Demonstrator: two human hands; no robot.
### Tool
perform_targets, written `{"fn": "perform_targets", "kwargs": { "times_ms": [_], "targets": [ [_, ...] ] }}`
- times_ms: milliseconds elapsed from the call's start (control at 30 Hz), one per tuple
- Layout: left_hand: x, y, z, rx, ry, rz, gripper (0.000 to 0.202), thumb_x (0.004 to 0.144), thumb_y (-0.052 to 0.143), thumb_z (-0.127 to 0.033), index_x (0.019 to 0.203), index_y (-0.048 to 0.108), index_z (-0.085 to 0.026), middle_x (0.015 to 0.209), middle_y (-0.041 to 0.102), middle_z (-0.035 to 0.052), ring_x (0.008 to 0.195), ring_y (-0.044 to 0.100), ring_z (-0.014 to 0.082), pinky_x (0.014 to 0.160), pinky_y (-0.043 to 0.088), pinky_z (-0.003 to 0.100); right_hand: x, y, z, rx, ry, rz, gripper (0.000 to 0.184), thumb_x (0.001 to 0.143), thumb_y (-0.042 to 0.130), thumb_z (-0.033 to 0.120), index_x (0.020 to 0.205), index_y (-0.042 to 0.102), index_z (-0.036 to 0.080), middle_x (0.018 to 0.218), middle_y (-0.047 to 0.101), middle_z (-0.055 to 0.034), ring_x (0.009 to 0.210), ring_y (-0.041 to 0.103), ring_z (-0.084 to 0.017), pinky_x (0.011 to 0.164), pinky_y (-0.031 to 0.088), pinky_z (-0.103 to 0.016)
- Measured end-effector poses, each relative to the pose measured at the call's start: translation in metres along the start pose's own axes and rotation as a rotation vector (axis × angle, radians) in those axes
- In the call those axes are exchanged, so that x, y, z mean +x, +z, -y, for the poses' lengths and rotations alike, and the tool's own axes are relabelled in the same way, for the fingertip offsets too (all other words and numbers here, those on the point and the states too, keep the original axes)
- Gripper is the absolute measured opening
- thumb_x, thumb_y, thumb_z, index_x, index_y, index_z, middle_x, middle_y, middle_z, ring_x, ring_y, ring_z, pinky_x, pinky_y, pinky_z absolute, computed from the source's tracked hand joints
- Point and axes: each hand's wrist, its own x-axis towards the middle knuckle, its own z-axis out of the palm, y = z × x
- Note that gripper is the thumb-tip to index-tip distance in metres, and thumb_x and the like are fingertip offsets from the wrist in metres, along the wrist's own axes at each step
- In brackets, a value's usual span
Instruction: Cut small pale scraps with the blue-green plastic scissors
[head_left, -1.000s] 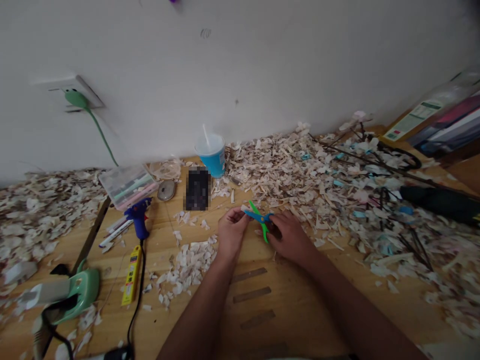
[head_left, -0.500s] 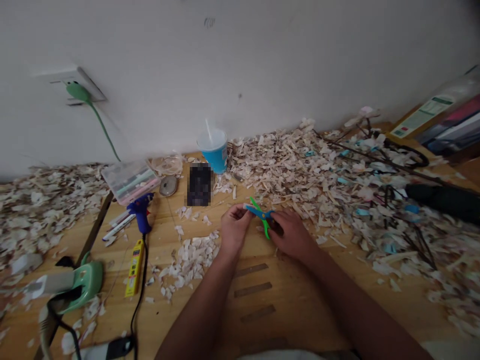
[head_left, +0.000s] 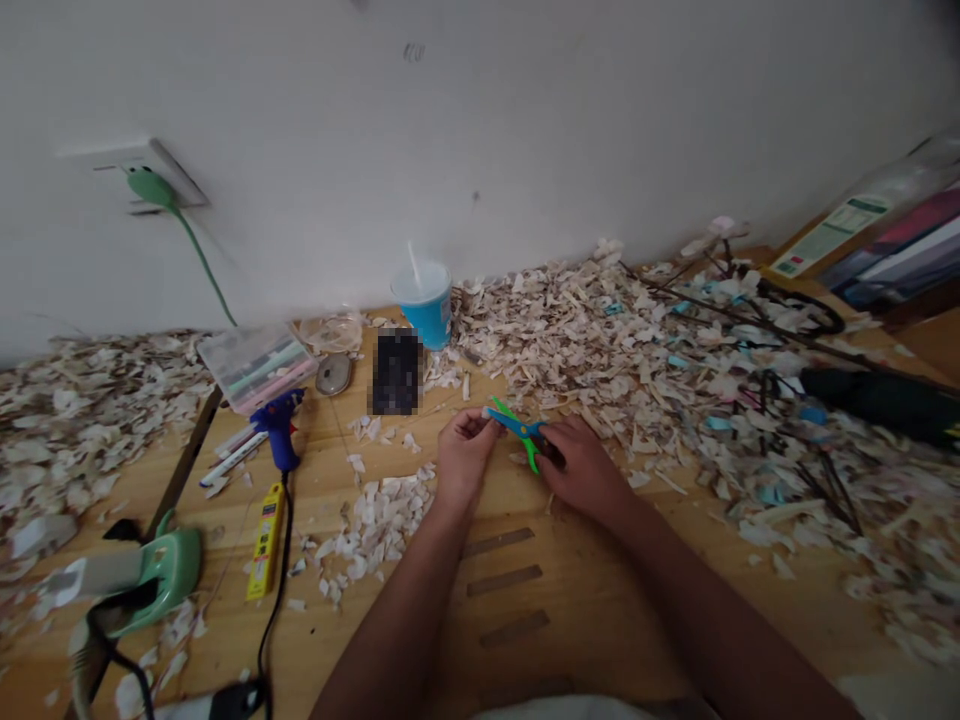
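Note:
Blue and green scissors [head_left: 525, 430] are gripped by my right hand [head_left: 589, 462], their blades pointing left and partly apart. My left hand [head_left: 466, 450] is pinched closed at the blade tips, on a small pale piece that my fingers mostly cover. To the left of that forearm lies a small heap of whitish flakes [head_left: 390, 515] on the wooden table [head_left: 570, 590]. Beyond my hands spreads a large pile of pale peel-like scraps [head_left: 555, 335].
A blue cup with a straw [head_left: 424, 305] stands near the wall beside a pixelated dark object [head_left: 396, 372]. Left are a blue glue gun [head_left: 281, 430], a yellow box [head_left: 265, 540], a clear case of pens [head_left: 259, 365] and a green power adapter [head_left: 176, 570]. Twigs [head_left: 757, 320] lie right.
The scissor blades have drawn closer together near my left fingertips. Both hands stay in nearly the same place, and the whole view has shifted slightly.

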Motion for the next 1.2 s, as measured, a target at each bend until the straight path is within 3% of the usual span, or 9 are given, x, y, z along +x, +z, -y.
{"fn": "perform_targets", "kwargs": {
  "times_ms": [300,633,900,1200],
  "targets": [
    [-0.002,0.0,0.007,-0.138,-0.053,0.018,0.022,0.068,0.079,-0.032,0.08,0.069,-0.016,0.072,0.068,-0.0004,0.066,0.061,0.0099,0.071,0.048,0.023,-0.001,0.002,-0.004,-0.001,-0.004,-0.003,0.007,0.086,0.052,0.019,0.089,0.058,0.019,0.088,0.063,-0.0092,0.089,0.048,-0.027,0.079,0.043,-0.039],
    [-0.005,0.002,-0.008,0.231,0.046,0.047,0.02,0.073,0.072,-0.034,0.079,0.069,-0.015,0.07,0.07,0.001,0.064,0.062,0.0113,0.066,0.046,0.022,-0.002,0.003,-0.01,0.023,-0.008,0.01,0.013,0.084,0.053,0.019,0.096,0.058,0.019,0.092,0.063,-0.0101,0.092,0.048,-0.028,0.08,0.043,-0.041],
    [-0.003,-0.001,-0.015,0.3,0.031,0.132,0.017,0.075,0.067,-0.032,0.08,0.07,-0.016,0.07,0.07,0.0014,0.065,0.062,0.0128,0.066,0.047,0.024,-0.001,0.002,-0.011,0.026,0.007,0.015,0.011,0.082,0.055,0.019,0.092,0.057,0.019,0.094,0.062,-0.0107,0.092,0.049,-0.028,0.079,0.043,-0.04],
    [-0.004,-0.002,-0.02,0.438,0.129,0.164,0.015,0.076,0.063,-0.03,0.079,0.069,-0.016,0.069,0.066,0.0,0.063,0.056,0.0111,0.064,0.043,0.023,-0.001,-0.003,-0.008,0.019,-0.008,0.021,0.008,0.085,0.054,0.02,0.092,0.056,0.021,0.09,0.062,-0.0081,0.091,0.048,-0.027,0.079,0.042,-0.039]
  ]
}}
